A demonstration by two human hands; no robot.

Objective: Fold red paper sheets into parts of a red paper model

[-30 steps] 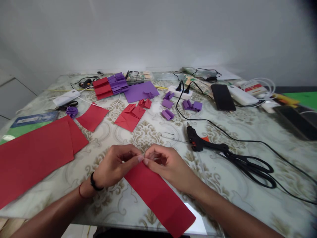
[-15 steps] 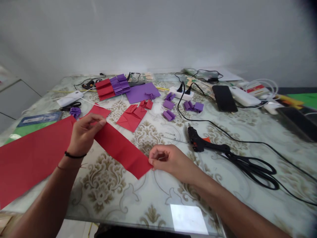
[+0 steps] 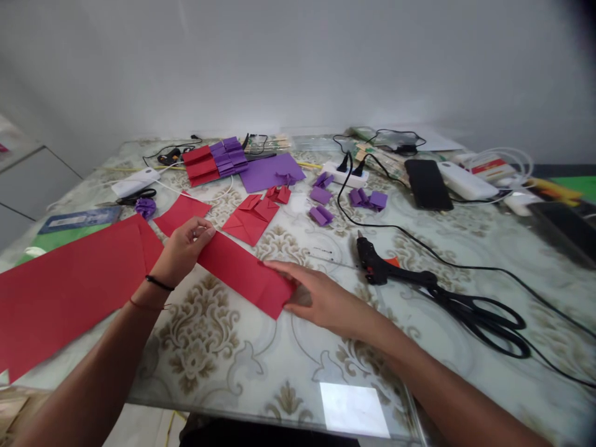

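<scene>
A red paper strip (image 3: 246,269) slants across the patterned glass-topped table in front of me. My left hand (image 3: 189,245) pinches its upper left end between thumb and fingers. At the strip's right end, my right hand (image 3: 307,292) grips with fingers along the upper edge and thumb by the lower corner, a gap showing between them. Left of my left hand lies a large red sheet (image 3: 79,285); a smaller red piece (image 3: 179,212) is just behind the hand. A folded red paper piece (image 3: 250,218) rests beyond the strip.
To the right lie a black glue gun (image 3: 370,261) and black-handled scissors (image 3: 484,320), with a cable crossing behind. Small folded purple papers (image 3: 321,215), a white power strip (image 3: 347,175) and a black phone (image 3: 427,185) are farther back. Purple pleated paper (image 3: 229,156) lies at back left.
My left hand has shifted slightly right with the strip. My right hand's fingers have gone from a corner pinch to spread across the strip's end, which now lies flatter.
</scene>
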